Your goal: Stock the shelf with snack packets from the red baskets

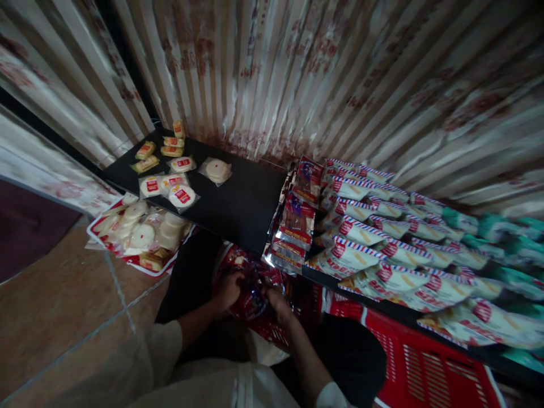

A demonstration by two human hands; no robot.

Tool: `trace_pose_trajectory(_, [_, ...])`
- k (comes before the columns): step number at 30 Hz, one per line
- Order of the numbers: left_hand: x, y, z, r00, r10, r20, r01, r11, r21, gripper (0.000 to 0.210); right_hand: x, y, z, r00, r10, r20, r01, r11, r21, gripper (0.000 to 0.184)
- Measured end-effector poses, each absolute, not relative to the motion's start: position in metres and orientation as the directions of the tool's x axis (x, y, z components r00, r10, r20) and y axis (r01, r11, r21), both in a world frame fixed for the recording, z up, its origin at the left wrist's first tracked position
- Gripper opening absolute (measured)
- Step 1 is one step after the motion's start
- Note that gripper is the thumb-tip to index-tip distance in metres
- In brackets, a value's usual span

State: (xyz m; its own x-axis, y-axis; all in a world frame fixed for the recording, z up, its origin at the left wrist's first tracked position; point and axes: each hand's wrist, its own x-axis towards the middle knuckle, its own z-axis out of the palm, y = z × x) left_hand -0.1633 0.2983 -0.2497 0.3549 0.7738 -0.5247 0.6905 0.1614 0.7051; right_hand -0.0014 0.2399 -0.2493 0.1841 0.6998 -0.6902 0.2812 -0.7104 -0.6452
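Low between my knees, my left hand [229, 292] and my right hand [276, 303] are closed on opposite sides of a shiny dark red and blue snack packet [254, 300]. The dim light hides the fingertips. Beneath it is a red plastic basket [276, 335], with more dark red packets in it. Just above my right hand, similar snack packets [295, 226] lie overlapped in a row along the black shelf [244, 207].
White snack bags [382, 249] stand in rows on the right, with green bags [510, 249] beyond them. Round wrapped wafers [182, 195] and small yellow packs [172, 141] lie on the shelf's left end. A basket of wafers [142, 235] and another red basket [416, 362] sit lower.
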Motion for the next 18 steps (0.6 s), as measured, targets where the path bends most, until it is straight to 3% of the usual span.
trace_pose_trajectory(4, [-0.173, 0.306, -0.231, 0.552, 0.779, -0.298, 0.617, -0.140, 0.775, 0.054, -0.001, 0.240, -0.232, 0.125, 0.667, -0.735, 0.120, -0.745, -0.656, 0.007])
trace_pose_trajectory(7, [-0.179, 0.310, -0.218, 0.713, 0.672, -0.200, 0.552, -0.362, 0.752, 0.061, -0.001, 0.242, -0.214, 0.058, 0.645, -0.762, 0.036, -0.764, -0.644, 0.007])
trace_pose_trajectory(13, [-0.180, 0.316, -0.200, 0.787, 0.561, -0.255, 0.544, -0.436, 0.717, 0.031, -0.002, 0.242, -0.181, -0.002, 0.639, -0.769, -0.025, -0.769, -0.639, 0.014])
trace_pose_trajectory(18, [-0.190, 0.313, -0.172, 0.852, 0.480, -0.209, 0.455, -0.483, 0.748, 0.009, 0.001, 0.235, -0.151, -0.120, 0.721, -0.683, -0.085, -0.693, -0.716, 0.033])
